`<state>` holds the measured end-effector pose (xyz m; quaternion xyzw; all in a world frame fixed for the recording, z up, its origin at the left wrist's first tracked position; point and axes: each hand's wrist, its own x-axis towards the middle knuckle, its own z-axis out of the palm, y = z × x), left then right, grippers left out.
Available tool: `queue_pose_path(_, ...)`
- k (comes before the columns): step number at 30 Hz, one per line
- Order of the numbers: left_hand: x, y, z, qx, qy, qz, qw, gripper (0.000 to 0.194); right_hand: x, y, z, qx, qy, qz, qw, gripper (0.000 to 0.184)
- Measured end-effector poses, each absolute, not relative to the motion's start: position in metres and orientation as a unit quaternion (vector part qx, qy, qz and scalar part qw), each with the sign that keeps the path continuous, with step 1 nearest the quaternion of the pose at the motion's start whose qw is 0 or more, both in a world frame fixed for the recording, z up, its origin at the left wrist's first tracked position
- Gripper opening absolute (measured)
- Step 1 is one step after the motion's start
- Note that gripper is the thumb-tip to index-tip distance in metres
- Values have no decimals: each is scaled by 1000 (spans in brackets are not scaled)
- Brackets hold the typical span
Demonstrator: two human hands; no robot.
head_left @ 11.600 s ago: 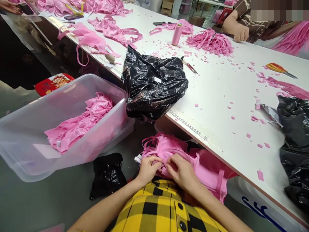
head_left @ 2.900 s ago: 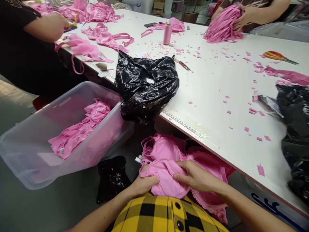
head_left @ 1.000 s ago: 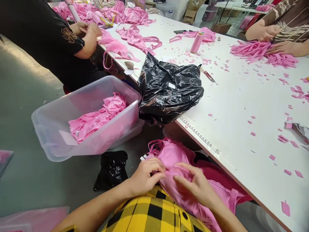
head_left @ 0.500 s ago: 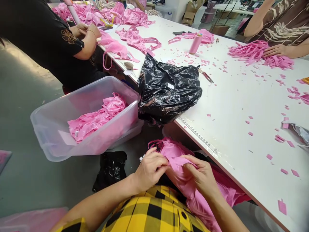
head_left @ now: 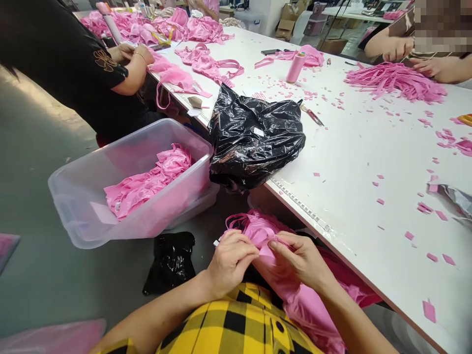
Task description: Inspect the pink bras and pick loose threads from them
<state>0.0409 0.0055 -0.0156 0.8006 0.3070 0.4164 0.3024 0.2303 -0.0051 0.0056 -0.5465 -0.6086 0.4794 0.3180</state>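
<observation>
A pink garment with thin straps [head_left: 263, 227] lies bunched over my lap, just below the table's edge. My left hand [head_left: 234, 258] pinches its cloth, thumb against the fingers. Close by on the right, my right hand [head_left: 300, 255] grips the same cloth between thumb and bent fingers. A short stretch of fabric runs between the two hands. More pink fabric [head_left: 313, 309] hangs beneath my right forearm. A small white tag [head_left: 216, 243] shows beside my left hand. The fingertips are partly hidden in the folds.
A black plastic bag [head_left: 258, 137] overhangs the white table [head_left: 350, 182]. To the left stands a clear bin [head_left: 81, 196] with pink garments [head_left: 147, 182]. Red-handled snips [head_left: 312, 115], a pink thread cone [head_left: 296, 68] and scraps lie about. Two co-workers handle pink pieces.
My right hand has drawn in slightly toward my left, and the cloth between them is more bunched. Across the table, the co-worker's raised arm has come down to the pink strips.
</observation>
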Motion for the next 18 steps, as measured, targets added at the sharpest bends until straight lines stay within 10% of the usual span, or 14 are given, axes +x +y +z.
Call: queue_pose_path(18, 43, 34, -15, 494, 382, 133, 770, 20, 240, -3, 6, -523, -591, 529, 314, 32)
